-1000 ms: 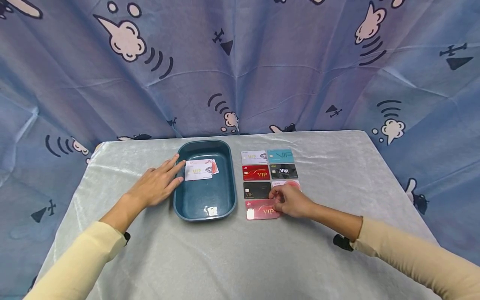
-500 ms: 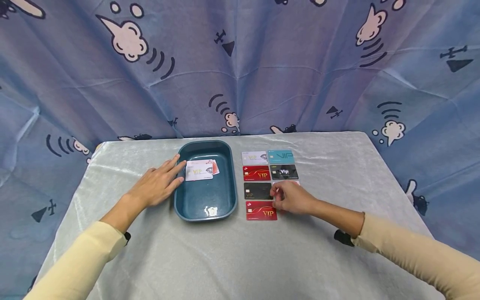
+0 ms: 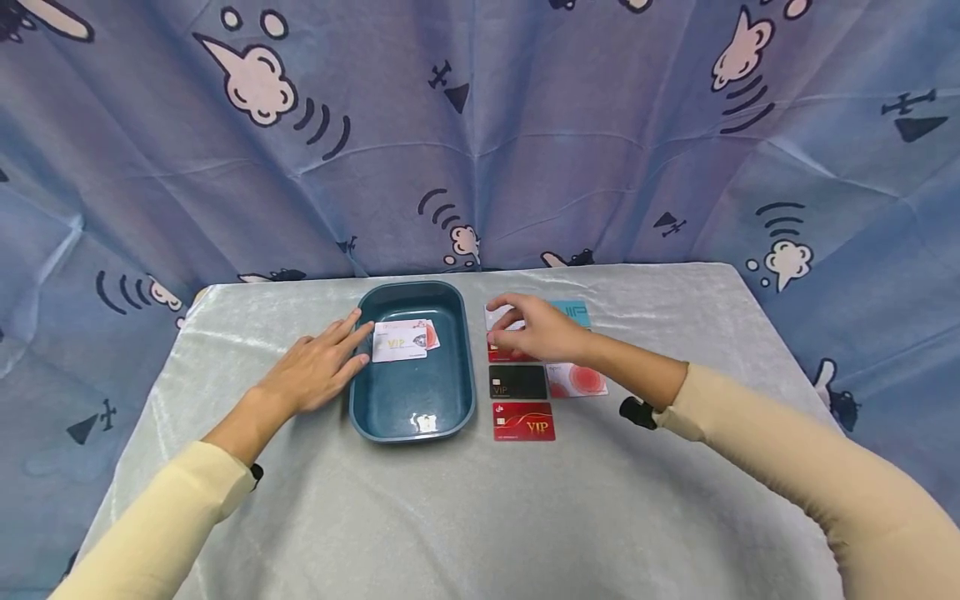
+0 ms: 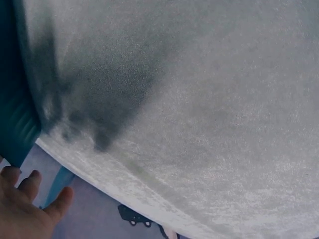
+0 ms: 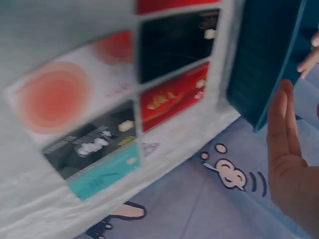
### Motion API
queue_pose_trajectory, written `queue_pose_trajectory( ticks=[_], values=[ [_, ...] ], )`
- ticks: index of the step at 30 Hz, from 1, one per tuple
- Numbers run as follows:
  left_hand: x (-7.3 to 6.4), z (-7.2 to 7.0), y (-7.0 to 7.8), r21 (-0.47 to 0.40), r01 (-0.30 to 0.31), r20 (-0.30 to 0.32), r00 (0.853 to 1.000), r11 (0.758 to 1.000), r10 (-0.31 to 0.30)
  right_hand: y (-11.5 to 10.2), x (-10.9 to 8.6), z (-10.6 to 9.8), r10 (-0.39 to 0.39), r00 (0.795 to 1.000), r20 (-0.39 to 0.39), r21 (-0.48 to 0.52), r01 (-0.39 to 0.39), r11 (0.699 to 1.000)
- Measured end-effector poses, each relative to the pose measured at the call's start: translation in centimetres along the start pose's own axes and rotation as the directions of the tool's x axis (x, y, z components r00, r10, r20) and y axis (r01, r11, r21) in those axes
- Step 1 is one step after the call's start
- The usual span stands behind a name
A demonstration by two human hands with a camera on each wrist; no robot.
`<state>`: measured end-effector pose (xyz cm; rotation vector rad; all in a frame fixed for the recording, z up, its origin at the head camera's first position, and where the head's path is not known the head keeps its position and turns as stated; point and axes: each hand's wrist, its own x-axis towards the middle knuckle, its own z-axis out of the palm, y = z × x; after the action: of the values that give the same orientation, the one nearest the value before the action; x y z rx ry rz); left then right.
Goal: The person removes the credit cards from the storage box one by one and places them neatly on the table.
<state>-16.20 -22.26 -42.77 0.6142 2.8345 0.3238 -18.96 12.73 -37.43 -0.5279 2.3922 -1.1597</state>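
Note:
My left hand (image 3: 318,367) rests with straight fingers at the left rim of a dark teal plastic bin (image 3: 405,404). A white VIP card (image 3: 400,342) lies in the bin, overlapping another white card with red print. My right hand (image 3: 536,327) is over the upper cards, thumb and index apart, with nothing seen between them. It partly covers a white card (image 3: 496,315), a red VIP card (image 3: 506,355) and a teal card (image 3: 576,312). A black card (image 5: 94,142), hidden in the head view, shows in the right wrist view.
Below the hand lie a dark VIP card (image 3: 517,382), a white card with red circles (image 3: 579,381) and a lower red VIP card (image 3: 523,422). A grey velvety cloth (image 3: 465,517) covers the table. A blue patterned curtain (image 3: 540,125) hangs behind.
My right hand has moved from beside the lower red card up and away to the upper cards. The lower red card, pale with glare before, shows deep red. The left hand stays put.

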Motion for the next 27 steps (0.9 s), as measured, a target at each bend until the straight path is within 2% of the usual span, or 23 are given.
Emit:
queue_pose_trajectory(
  ticks=[8,12,17,27],
  values=[
    [0.0,0.1,0.0,0.008,-0.009,-0.001,1.0,1.0,0.009,-2.7,2.9,1.4,0.015,1.0,0.012,0.111,-0.016,0.994],
    [0.0,0.0,0.1,0.015,-0.009,-0.002,1.0,1.0,0.009,-3.4,4.3,2.3,0.054,0.997,0.058,0.141,-0.062,0.988],
    [0.1,0.0,0.1,0.015,-0.006,0.01,1.0,1.0,0.006,-3.9,5.8,3.4,0.101,0.987,0.127,0.094,-0.114,0.989],
    [0.1,-0.1,0.1,0.019,0.0,0.02,1.0,1.0,0.0,-4.2,7.8,4.8,0.18,0.96,0.214,0.025,-0.19,0.981]
  ],
)
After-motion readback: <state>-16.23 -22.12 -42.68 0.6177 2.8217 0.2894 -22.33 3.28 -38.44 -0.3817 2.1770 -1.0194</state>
